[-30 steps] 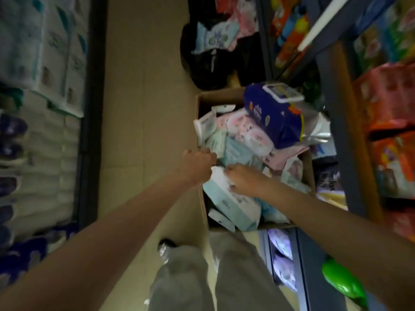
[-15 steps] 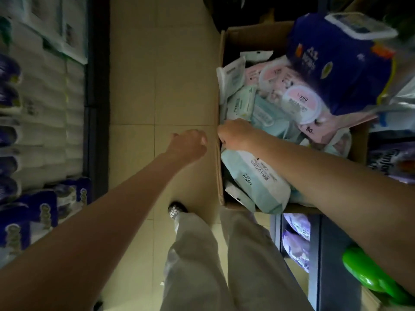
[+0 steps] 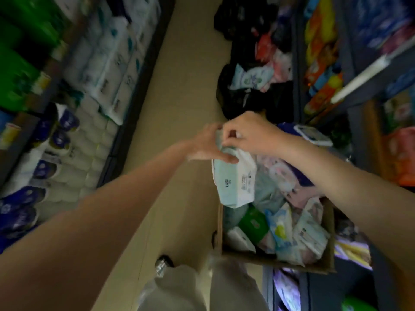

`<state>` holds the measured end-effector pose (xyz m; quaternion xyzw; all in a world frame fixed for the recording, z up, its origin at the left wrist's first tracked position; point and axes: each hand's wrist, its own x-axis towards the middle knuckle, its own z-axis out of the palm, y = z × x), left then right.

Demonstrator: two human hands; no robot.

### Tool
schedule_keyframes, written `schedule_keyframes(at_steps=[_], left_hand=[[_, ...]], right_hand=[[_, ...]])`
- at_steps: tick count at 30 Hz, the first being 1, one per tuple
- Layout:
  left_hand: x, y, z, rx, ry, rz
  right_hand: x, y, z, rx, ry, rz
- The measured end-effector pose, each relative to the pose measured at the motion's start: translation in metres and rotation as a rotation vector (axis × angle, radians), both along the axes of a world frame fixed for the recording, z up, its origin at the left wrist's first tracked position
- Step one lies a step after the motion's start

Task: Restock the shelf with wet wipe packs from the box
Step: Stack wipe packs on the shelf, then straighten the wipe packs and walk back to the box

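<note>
A pale mint and white wet wipe pack (image 3: 235, 182) hangs above the left side of the cardboard box (image 3: 323, 265). My left hand (image 3: 205, 145) grips its top edge from the left, thumb curled under the fold. My right hand (image 3: 249, 133) pinches the same top edge from the right. Below, the box holds several more wipe packs in pink, green and white; a large dark blue pack (image 3: 298, 131) lies at its far end, partly hidden by my right arm.
The shelf unit (image 3: 368, 90) on the right carries orange, red and blue packages. Black bags (image 3: 249, 95) with goods sit on the floor beyond the box. Tissue and toilet paper packs (image 3: 107, 70) line the left shelves. The beige floor aisle (image 3: 186, 86) runs between; my legs stand below.
Both hands have lifted the mint pack out of the box; before, it lay in the box under my right hand and my left hand was off it. The camera has tilted up.
</note>
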<state>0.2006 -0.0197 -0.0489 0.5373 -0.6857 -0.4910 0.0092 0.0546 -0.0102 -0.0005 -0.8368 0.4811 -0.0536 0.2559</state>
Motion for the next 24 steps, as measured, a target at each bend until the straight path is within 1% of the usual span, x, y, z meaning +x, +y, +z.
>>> schedule_keyframes(at_steps=[2,4,6,7,10,12,14,16,18,19,20,21,24], left_hand=[[0.029,-0.019,0.044,-0.083,0.1,0.121],[0.053,-0.029,0.075,-0.102,0.229,0.261],[0.097,-0.032,0.099,-0.14,0.33,0.367],[0.122,-0.03,0.111,-0.165,0.35,0.386],[0.2,-0.022,0.153,-0.284,0.32,0.356],[0.254,-0.024,0.186,-0.401,0.395,0.331],[0.31,-0.02,0.225,-0.499,0.463,0.353],[0.363,-0.005,0.271,-0.567,0.474,0.45],[0.413,0.015,0.311,-0.656,0.464,0.559],[0.433,0.026,0.33,-0.749,0.415,0.603],[0.452,0.037,0.348,-0.88,0.324,0.645],[0.469,0.047,0.367,-1.034,0.19,0.689],[0.523,0.072,0.415,-1.446,-0.361,0.798]], right_hand=[[0.022,-0.021,0.044,-0.129,-0.03,0.023],[0.042,-0.038,0.083,-0.267,-0.037,0.07],[0.081,-0.052,0.132,-0.398,-0.045,0.129],[0.103,-0.058,0.157,-0.46,-0.053,0.143],[0.176,-0.063,0.235,-0.62,-0.118,0.194],[0.223,-0.062,0.282,-0.687,-0.226,0.207],[0.272,-0.057,0.322,-0.747,-0.387,0.21],[0.32,-0.049,0.355,-0.778,-0.528,0.196],[0.363,-0.043,0.382,-0.799,-0.628,0.171],[0.381,-0.041,0.392,-0.81,-0.671,0.162],[0.397,-0.039,0.401,-0.823,-0.703,0.164],[0.411,-0.038,0.407,-0.836,-0.721,0.17],[0.451,-0.038,0.421,-0.834,-0.706,0.168]])
